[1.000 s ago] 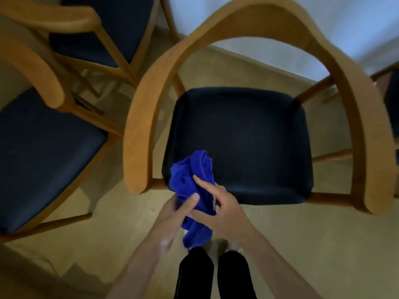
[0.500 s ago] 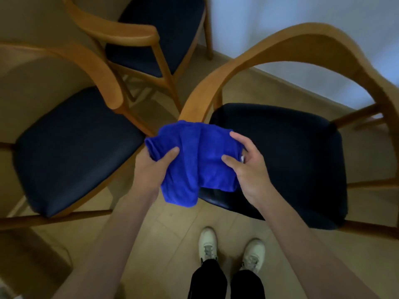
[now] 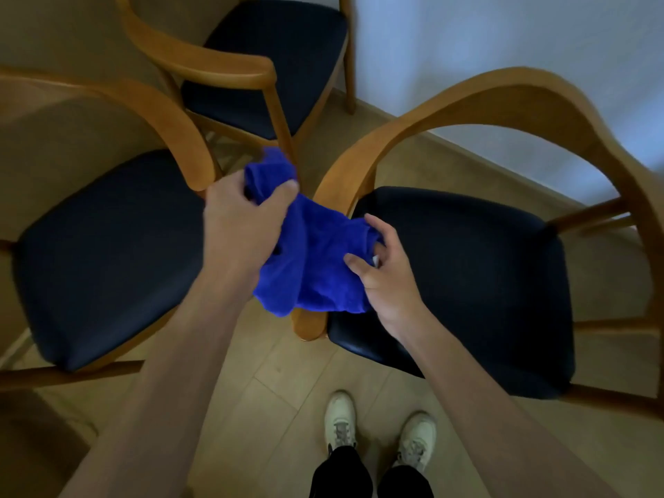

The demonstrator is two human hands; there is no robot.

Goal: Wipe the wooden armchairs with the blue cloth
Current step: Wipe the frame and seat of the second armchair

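The blue cloth hangs bunched between my hands, above the left armrest of the right wooden armchair. My left hand grips the cloth's upper end, thumb over the fabric. My right hand pinches its right side with curled fingers. The armrest tip shows just below the cloth. A second armchair stands on the left, a third behind it. All three have dark seats.
Pale wood-plank floor lies between the chairs, with my two white shoes on it. A white wall with a skirting board runs behind the right chair. The chairs stand close together.
My left hand has moved up and away with the cloth's upper end, stretching the cloth diagonally over the armrest. The view has shifted slightly right and down.
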